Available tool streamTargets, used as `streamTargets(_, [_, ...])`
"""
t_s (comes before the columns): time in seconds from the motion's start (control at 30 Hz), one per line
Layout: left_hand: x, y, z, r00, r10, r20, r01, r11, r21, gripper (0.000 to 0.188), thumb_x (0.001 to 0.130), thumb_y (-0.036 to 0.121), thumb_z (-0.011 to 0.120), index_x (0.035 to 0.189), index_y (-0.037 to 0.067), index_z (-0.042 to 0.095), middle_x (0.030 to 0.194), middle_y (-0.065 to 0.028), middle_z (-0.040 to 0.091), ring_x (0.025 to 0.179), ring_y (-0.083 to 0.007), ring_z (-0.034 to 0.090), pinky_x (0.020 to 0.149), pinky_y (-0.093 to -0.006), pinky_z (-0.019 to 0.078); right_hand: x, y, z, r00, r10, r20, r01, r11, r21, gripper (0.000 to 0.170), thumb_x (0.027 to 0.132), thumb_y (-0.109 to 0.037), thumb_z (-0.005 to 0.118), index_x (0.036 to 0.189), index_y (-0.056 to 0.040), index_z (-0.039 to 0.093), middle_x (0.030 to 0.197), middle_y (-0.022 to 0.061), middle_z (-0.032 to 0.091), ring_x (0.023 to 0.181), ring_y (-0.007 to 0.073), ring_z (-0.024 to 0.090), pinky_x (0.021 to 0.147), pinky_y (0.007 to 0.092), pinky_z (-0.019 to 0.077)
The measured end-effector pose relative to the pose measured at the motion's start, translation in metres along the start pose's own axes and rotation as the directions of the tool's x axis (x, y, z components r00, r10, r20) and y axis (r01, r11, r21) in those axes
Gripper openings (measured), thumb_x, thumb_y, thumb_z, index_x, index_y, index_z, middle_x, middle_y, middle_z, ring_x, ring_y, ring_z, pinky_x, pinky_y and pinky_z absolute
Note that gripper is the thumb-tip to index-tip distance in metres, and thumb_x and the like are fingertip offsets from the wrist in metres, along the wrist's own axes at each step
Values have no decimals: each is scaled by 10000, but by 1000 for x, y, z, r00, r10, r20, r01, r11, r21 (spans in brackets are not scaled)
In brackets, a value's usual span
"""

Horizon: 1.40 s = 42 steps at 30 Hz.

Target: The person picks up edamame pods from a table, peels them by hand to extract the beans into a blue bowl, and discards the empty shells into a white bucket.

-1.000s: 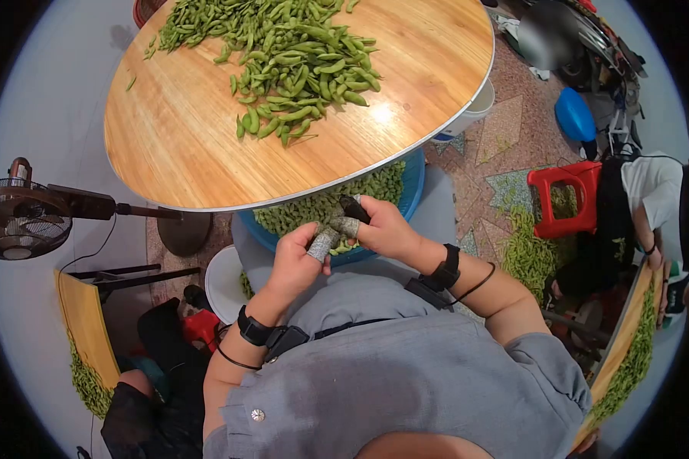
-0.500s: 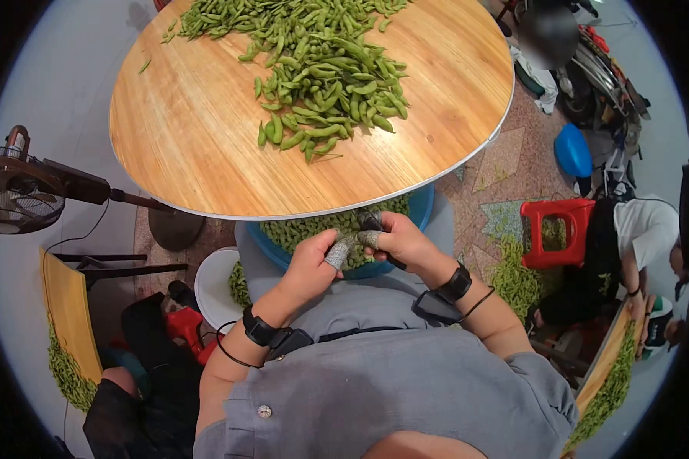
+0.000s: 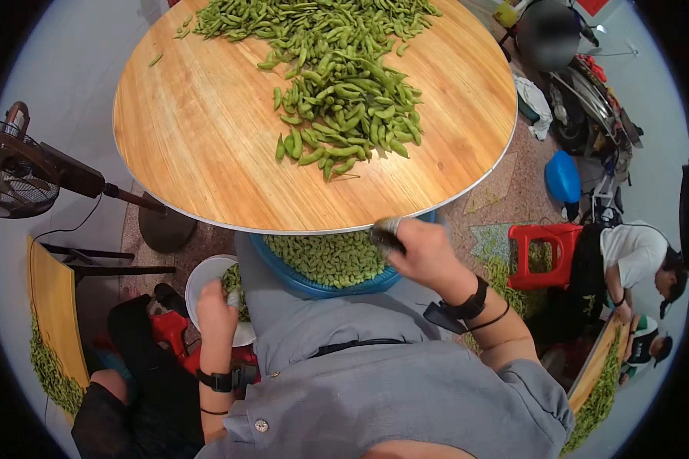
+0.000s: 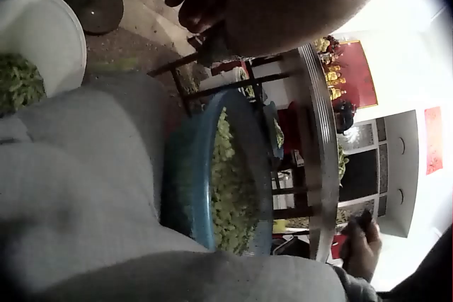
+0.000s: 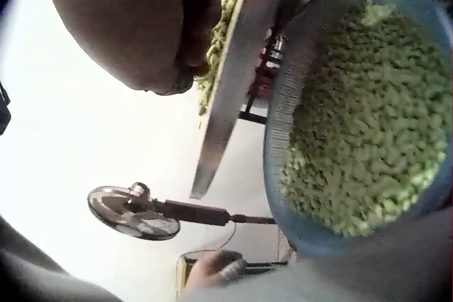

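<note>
In the head view my left hand hangs over the white bucket, whose inside shows green pods. Grey tape wraps its thumb, and its fingers are loosely bent with nothing seen in them. My right hand is at the near edge of the round wooden table, its fingers bent. A black cover sits on one of its fingers, with grey tape beside it; no bean or pod shows in it. Below, between the knees, a blue basin holds shelled green beans.
A heap of edamame pods lies on the table. At left stands a fan. A red stool, a blue tub and scattered pods are on the floor at right. Other people sit at both sides near side tables bearing pods.
My hands were together over the basin and have parted. The left has gone left to the bucket; the right has risen to the table's edge. The head view has shifted slightly.
</note>
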<state>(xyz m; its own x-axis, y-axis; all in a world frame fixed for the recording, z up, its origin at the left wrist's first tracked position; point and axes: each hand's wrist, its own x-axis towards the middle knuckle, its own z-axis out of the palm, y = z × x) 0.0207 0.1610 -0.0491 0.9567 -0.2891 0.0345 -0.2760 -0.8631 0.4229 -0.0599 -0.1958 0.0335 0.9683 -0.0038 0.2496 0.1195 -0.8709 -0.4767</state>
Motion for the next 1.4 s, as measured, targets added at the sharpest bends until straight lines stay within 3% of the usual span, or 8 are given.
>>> streamTargets(0.1, [0,-1,-5,996,-53,-65,59,993,99,126,738,18,600,784,-1,484,749,-194,539,766,-421,544,668,-485,436,42,9,-8,994,-13,-107,16,1000,26,278,700,-75,696,970,-73,630,796,116,601,736,301,622,607,348,507])
streamTargets(0.37, [51,122,-39,950,292,-109,-307,817,-487,134,817,62,625,947,30,635,817,-162,609,706,-326,604,623,-349,484,111,33,1,983,-130,-131,109,981,-160,228,695,-68,670,908,-80,587,1011,91,551,759,313,601,624,397,516])
streamTargets(0.8, [136,207,2,833,539,-127,-553,821,-141,155,763,41,635,915,22,618,905,-143,550,800,-341,571,670,-393,475,67,39,8,982,104,-159,-81,986,145,250,705,-20,634,950,-20,586,940,158,539,847,349,567,684,392,487])
streamTargets(1.0, [137,197,12,758,577,-303,-633,762,-133,211,759,41,655,966,34,614,870,-129,541,754,-300,574,611,-352,474,57,33,8,968,213,-134,-160,932,325,219,814,-70,620,1021,1,607,863,100,597,758,190,580,696,289,466])
streamTargets(1.1, [118,202,-3,888,454,-74,-424,745,-514,161,814,44,641,971,22,615,808,-62,572,668,-195,574,575,-284,469,60,27,4,925,371,87,-308,595,743,221,853,-103,617,1045,7,607,889,37,635,800,85,553,713,251,462])
streamTargets(1.17, [108,208,-10,904,213,372,283,353,-892,96,860,51,619,944,5,628,777,-6,601,626,-98,552,566,-223,458,60,28,1,941,317,123,-268,469,842,209,864,-124,626,1026,9,617,899,-12,635,821,45,529,716,236,463])
streamTargets(1.3, [96,206,-10,923,257,287,128,499,-857,101,877,40,590,960,-5,624,797,5,621,635,-66,552,572,-208,460,52,19,1,941,325,93,-290,631,719,243,798,-153,666,964,16,610,783,83,632,724,127,583,649,281,473])
streamTargets(1.4, [93,201,-7,951,230,208,14,640,-768,84,844,30,605,917,-9,620,763,-67,618,671,-83,580,607,-241,474,48,5,-3,976,173,-130,-104,901,421,185,735,-101,630,900,-21,608,768,164,582,723,375,579,628,383,481])
